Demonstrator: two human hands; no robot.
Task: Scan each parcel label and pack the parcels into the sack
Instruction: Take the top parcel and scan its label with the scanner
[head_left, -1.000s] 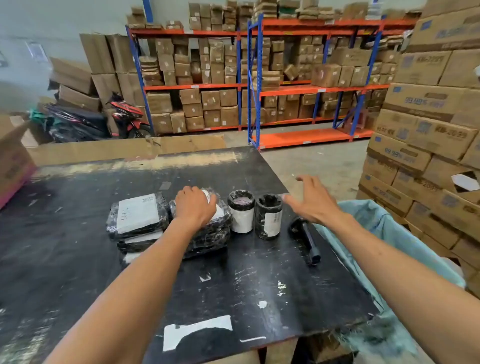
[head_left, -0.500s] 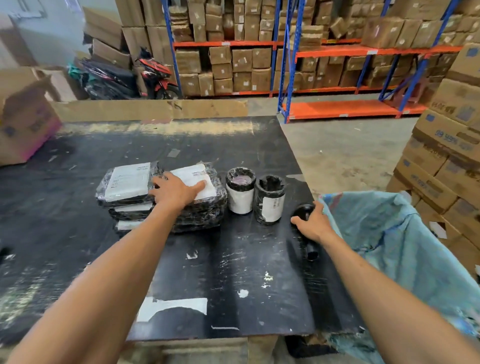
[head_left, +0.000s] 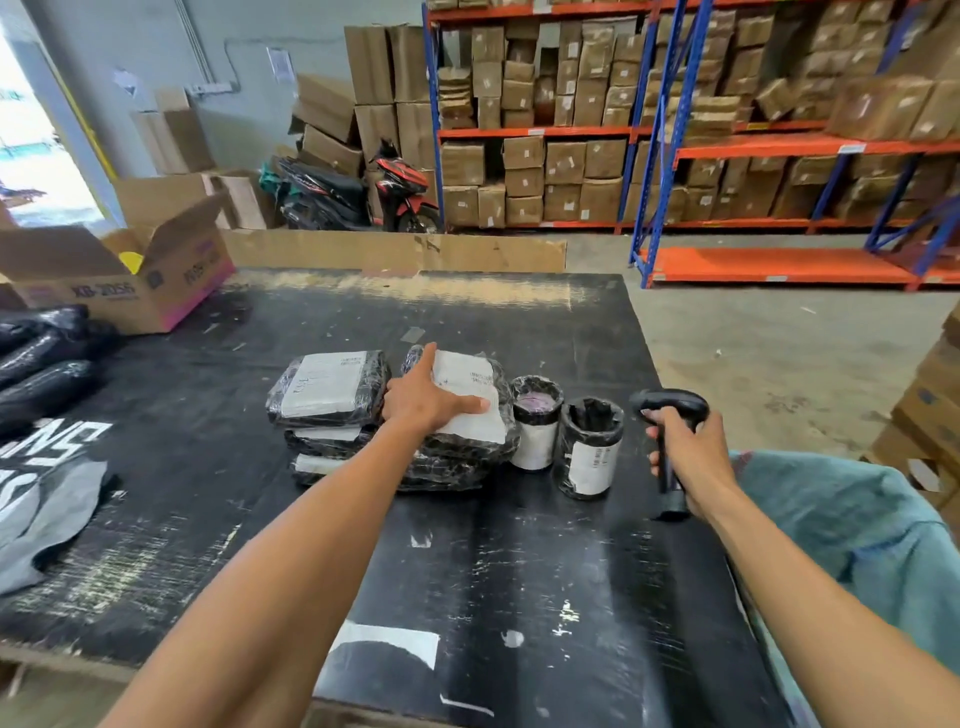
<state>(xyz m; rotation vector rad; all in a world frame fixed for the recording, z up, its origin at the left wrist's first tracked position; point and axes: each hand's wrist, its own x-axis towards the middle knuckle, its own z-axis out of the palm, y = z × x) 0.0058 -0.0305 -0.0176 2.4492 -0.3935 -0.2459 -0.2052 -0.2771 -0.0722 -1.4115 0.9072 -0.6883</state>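
At frame centre on the scuffed black surface (head_left: 519, 545), the left hand (head_left: 423, 400) rests flat, fingers straight, on a black-wrapped flat parcel with white label (head_left: 470, 387); to its right, past two upright cylinders, the right hand (head_left: 685, 457) grips a black handheld scanner (head_left: 670, 405), its head angled leftward toward that label; teal sack (head_left: 857, 519) lower right

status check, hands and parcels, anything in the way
Left hand flat on top parcel. Right hand grips scanner, raised off table. Two round parcels stand between scanner and label.
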